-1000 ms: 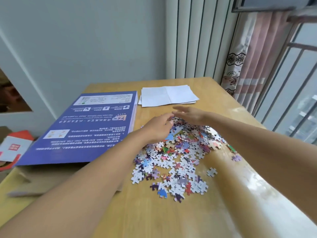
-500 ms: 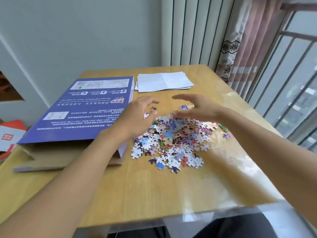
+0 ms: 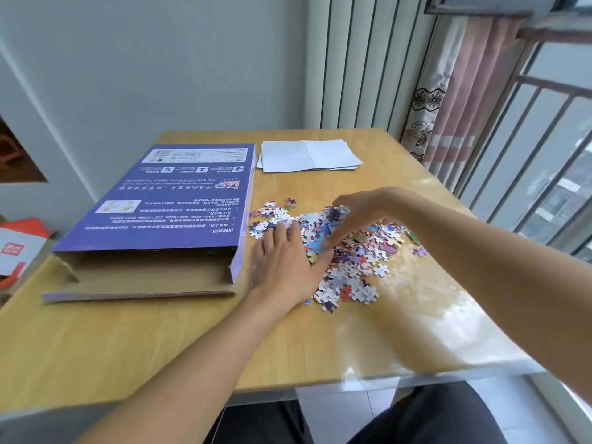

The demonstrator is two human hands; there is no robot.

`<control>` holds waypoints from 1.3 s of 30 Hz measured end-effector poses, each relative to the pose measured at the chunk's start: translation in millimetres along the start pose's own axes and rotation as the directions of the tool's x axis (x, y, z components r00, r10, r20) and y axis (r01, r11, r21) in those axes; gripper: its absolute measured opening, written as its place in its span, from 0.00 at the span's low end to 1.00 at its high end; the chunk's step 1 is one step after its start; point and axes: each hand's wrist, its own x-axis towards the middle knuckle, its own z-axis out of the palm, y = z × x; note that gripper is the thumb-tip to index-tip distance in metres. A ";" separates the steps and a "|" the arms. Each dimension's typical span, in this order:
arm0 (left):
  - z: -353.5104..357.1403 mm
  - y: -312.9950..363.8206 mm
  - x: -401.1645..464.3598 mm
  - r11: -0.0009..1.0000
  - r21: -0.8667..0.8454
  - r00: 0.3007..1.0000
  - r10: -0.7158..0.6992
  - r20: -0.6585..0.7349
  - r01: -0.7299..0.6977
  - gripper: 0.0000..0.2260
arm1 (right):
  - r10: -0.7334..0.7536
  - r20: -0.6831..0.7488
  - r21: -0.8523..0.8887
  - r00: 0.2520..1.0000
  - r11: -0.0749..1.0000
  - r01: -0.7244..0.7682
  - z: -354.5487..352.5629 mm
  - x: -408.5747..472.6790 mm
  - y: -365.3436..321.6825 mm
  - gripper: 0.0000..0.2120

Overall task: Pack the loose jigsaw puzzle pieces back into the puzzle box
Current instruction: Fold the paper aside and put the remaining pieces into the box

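Observation:
A heap of loose, colourful jigsaw pieces (image 3: 358, 283) lies on the wooden table (image 3: 160, 341), right of centre. The flat purple puzzle box (image 3: 166, 203) lies to its left, its open cardboard end facing me. My left hand (image 3: 285, 264) rests flat on the heap's left edge, fingers straight, between the box and the pieces. Over the far middle of the heap, my right hand (image 3: 362, 216) arches with curled fingers and thumb and grips a clump of pieces. Both hands hide part of the heap.
Folded white paper sheets (image 3: 307, 155) lie at the back of the table behind the heap. A curtain (image 3: 448, 107) and window railing (image 3: 544, 155) stand close on the right. A red and white item (image 3: 16, 248) sits below the table's left edge.
My left hand has dropped from above the box's corner onto the heap's left edge. My right hand has lowered and curled its fingers into the pieces.

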 end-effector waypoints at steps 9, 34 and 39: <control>1.4 -6.8 1.4 0.967 -0.245 0.996 0.056 -0.074 -0.073 0.48 | -0.146 -0.002 -0.126 0.989 0.981 0.144 -1.2 10.9 -27.7 0.54; -37.1 -11.9 13.7 0.912 -0.237 0.932 0.284 -0.227 -0.335 0.27 | -0.144 -0.325 0.435 0.935 0.855 0.283 -3.4 13.1 12.3 0.25; -109.6 -75.4 11.8 0.885 -0.136 0.887 0.415 -0.204 -0.446 0.22 | -0.068 -0.281 0.863 0.957 0.419 0.283 -1.9 8.2 16.2 0.35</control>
